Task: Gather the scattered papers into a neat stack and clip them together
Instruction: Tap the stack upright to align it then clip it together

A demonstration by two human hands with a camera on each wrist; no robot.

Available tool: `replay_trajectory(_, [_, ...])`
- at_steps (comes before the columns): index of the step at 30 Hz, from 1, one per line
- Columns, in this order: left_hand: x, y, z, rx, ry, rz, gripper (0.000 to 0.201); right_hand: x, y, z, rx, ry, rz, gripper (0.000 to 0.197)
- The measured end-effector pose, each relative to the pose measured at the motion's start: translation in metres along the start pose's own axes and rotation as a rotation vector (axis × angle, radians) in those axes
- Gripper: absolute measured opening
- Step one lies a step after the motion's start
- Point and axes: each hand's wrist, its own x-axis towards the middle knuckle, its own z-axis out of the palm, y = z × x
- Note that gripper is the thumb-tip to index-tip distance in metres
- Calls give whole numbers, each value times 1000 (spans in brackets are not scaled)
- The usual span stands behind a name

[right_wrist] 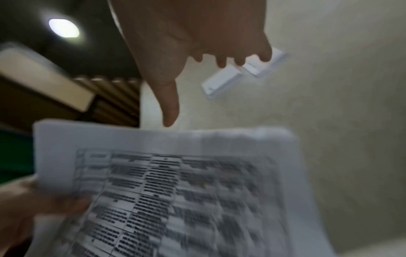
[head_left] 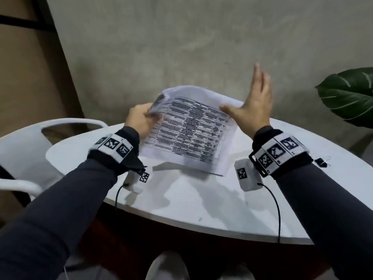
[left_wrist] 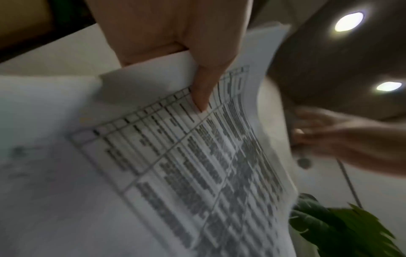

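Observation:
A stack of white papers printed with a dense table is held tilted above the round white table. My left hand grips the stack's left edge, thumb on the printed face and fingers behind. My right hand is flat with straight fingers at the stack's right edge, its thumb near the top right corner. The papers are blurred in both wrist views. A black binder clip lies on the table behind my right wrist.
A white chair stands at the table's left. A large green leaf of a plant reaches in at the right. A grey concrete wall is just behind the table. Cables hang from both wrist units over the table's near edge.

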Motion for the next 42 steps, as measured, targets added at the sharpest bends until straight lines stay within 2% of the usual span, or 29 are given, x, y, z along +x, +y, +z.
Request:
replay_trajectory(2, [7,19,-2,178,-43,219,17,8,-30,-9,-79,-95,-185,118])
replay_trajectory(3, [10,29,-3,191,-80,328,9,13,-39,-9,-87,-168,-246,112])
replay_trajectory(4, [14,36,-4,201,-98,427,11,17,-46,-11,-77,-237,-302,97])
replay_trajectory(6, [16,53,-6,186,-29,543,20,26,-51,-13,72,-309,-353,40])
replay_trajectory(7, [19,57,-6,143,76,560,25,30,-50,-16,201,-335,-326,10])
replay_trajectory(8, [20,61,-9,95,221,530,39,32,-47,-19,347,-344,-258,12])
replay_trajectory(9, [19,66,-13,79,384,441,64,33,-44,-22,505,-341,-183,19])
replay_trajectory(10, [17,69,-17,41,484,328,90,34,-38,-24,657,-316,-93,18])
replay_trajectory(11, [17,67,-20,-91,482,220,111,34,-30,-26,746,-286,-8,16])
replay_trajectory(12, [17,65,-23,-347,367,140,123,32,-24,-28,800,-275,79,16])
replay_trajectory(13, [16,62,-24,-624,174,52,127,31,-18,-25,837,-261,155,25])
replay_trajectory(14, [14,58,-23,-774,-5,-45,127,28,-14,-24,855,-267,218,38])
replay_trajectory(15, [12,56,-20,-805,-95,-105,122,25,-12,-21,874,-276,254,47])
replay_trajectory(16, [8,59,-17,-772,-127,-123,113,23,-12,-18,890,-277,281,50])
replay_trajectory(18, [3,65,-5,-669,-20,-135,81,18,-14,-13,956,-261,331,49])
replay_trajectory(20, [-1,67,6,-651,79,-89,35,10,-14,-7,1000,-223,368,43])
replay_trajectory(21, [-4,66,11,-643,100,-75,28,6,-11,-4,995,-214,384,39])
replay_trajectory(26, [-14,18,31,-587,0,-127,27,-27,13,14,916,-318,453,15])
replay_trajectory(27, [-14,12,32,-581,-11,-135,27,-29,17,17,880,-339,452,16])
replay_trajectory(30, [-13,11,29,-570,-23,-127,28,-24,19,18,802,-370,410,35])
replay_trajectory(31, [-12,15,25,-568,-22,-111,39,-21,18,16,810,-365,377,41])
replay_trajectory(33, [-7,24,17,-554,7,-45,78,-12,16,9,854,-311,316,64])
replay_trajectory(34, [-3,27,13,-556,39,-8,91,-7,14,5,855,-258,269,77])
replay_trajectory(36, [4,39,4,-578,115,61,100,7,9,-2,755,-152,113,97])
replay_trajectory(38, [9,53,-4,-523,202,162,91,20,0,-8,583,-80,-85,94])
replay_trajectory(40, [12,63,-6,-379,253,267,65,32,-8,-12,408,-60,-198,71])
replay_trajectory(42, [17,65,-5,-329,246,309,32,40,-10,-11,295,-51,-222,42])
